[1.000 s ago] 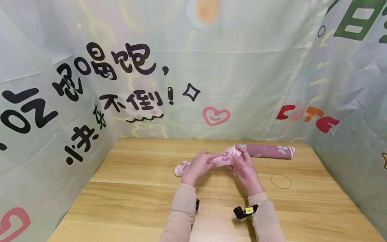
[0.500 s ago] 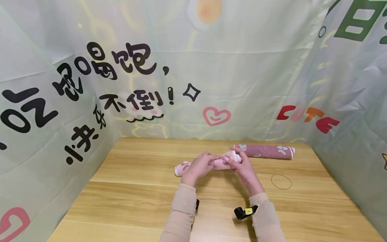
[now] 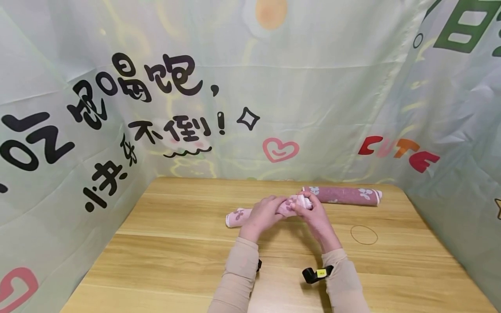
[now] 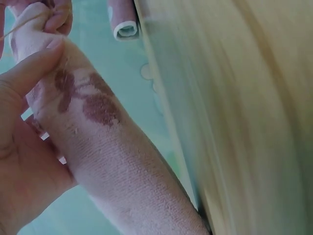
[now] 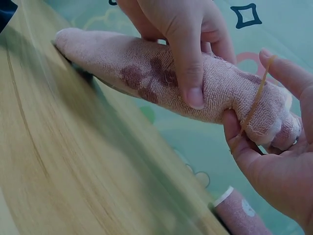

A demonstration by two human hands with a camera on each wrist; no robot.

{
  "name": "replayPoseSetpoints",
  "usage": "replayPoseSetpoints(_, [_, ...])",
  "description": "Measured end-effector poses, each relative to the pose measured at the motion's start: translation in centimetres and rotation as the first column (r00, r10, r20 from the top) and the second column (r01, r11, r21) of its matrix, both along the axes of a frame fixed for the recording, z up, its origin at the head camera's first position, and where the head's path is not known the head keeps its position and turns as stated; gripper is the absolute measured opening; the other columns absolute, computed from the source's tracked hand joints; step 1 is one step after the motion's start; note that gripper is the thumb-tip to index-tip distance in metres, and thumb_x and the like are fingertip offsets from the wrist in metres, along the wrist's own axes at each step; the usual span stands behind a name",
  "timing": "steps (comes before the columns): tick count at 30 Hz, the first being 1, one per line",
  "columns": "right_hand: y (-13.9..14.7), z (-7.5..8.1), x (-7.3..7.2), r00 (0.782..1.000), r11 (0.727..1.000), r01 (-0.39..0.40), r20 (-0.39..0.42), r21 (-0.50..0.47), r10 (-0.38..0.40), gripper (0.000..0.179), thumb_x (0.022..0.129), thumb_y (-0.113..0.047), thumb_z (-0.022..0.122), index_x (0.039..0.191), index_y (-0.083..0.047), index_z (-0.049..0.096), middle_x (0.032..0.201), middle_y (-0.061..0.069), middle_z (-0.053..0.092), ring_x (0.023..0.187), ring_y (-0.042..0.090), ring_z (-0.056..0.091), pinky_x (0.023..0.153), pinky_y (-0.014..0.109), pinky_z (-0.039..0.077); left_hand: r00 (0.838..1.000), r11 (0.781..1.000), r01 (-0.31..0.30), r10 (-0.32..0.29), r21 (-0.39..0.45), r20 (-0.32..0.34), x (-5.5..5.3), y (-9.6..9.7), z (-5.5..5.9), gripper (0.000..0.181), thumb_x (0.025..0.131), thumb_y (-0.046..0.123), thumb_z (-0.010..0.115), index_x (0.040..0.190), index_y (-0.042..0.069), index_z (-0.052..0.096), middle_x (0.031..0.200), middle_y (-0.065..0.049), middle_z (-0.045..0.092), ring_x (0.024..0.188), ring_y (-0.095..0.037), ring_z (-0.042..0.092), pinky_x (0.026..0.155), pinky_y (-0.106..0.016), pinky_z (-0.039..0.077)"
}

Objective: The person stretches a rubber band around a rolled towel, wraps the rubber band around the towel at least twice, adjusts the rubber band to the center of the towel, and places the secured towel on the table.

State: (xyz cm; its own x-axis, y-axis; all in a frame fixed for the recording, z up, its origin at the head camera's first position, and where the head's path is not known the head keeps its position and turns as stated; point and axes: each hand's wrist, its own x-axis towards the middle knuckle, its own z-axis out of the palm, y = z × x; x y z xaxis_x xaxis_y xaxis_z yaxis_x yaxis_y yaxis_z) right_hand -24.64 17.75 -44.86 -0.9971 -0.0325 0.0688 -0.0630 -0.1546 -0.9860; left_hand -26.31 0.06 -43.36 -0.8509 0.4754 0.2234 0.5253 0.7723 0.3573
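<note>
A rolled pink towel (image 3: 238, 216) with plum-coloured flowers lies tilted, its left end low at the table and its right end raised. My left hand (image 3: 263, 216) grips it round the middle, thumb across the top in the right wrist view. At the raised end is my right hand (image 3: 318, 224), its thumb and fingers pinching the towel. A tan rubber band (image 5: 255, 103) is stretched across the towel near this end, caught on the fingers (image 5: 288, 73) of my right hand. The left wrist view shows the flowered side of the towel (image 4: 95, 105); the band's far side is hidden.
A second, darker mauve rolled towel (image 3: 340, 195) with pale flowers lies at the back right, behind my right hand. A loose rubber band (image 3: 364, 244) lies right of that hand on the wooden table (image 3: 168, 261). Printed curtains (image 3: 332, 100) hang behind and on both sides.
The towel's raised end has dropped slightly as my right hand's fingers closed round it. My left hand has slid a little to the right along the towel.
</note>
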Motion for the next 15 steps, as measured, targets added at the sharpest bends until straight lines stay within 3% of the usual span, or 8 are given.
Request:
replayPoseSetpoints(4, [0.06, 0.15, 0.05, 1.0, 0.999, -0.015, -0.02, 0.03, 0.016, 0.044, 0.09, -0.002, 0.065, 0.127, 0.0, 0.041, 0.114, 0.003, 0.049, 0.093, 0.006, 0.056, 0.073, 0.018, 0.054, 1.0, 1.0, -0.009, 0.009, -0.005, -0.021, 0.06, 0.21, -0.03, 0.047, 0.092, 0.03, 0.067, 0.137, 0.022, 0.056, 0.13, -0.005, 0.064, 0.115, -0.025, 0.063, 0.093, -0.045, 0.054])
replayPoseSetpoints(9, [0.19, 0.09, 0.08, 0.997, 0.986, 0.001, -0.081, 0.164, 0.012, 0.054, 0.086, -0.002, 0.07, 0.132, 0.002, 0.042, 0.132, 0.007, 0.041, 0.093, 0.004, 0.056, 0.075, 0.018, 0.054, 0.998, 1.0, -0.002, 0.001, -0.017, -0.058, 0.1, 0.29, 0.08, 0.039, 0.093, 0.028, 0.066, 0.131, 0.027, 0.06, 0.121, -0.001, 0.067, 0.107, -0.022, 0.065, 0.087, -0.043, 0.055])
replayPoseSetpoints(15, [0.18, -0.16, 0.05, 0.992, 0.972, -0.02, -0.119, 0.235, 0.049, 0.056, 0.084, 0.001, 0.071, 0.132, 0.002, 0.044, 0.115, 0.006, 0.049, 0.085, 0.005, 0.06, 0.072, 0.02, 0.056, 0.997, 0.999, 0.025, -0.022, 0.032, -0.079, -0.02, 0.16, 0.07, 0.035, 0.092, 0.031, 0.066, 0.127, 0.024, 0.063, 0.121, 0.0, 0.067, 0.109, -0.021, 0.064, 0.09, -0.042, 0.054])
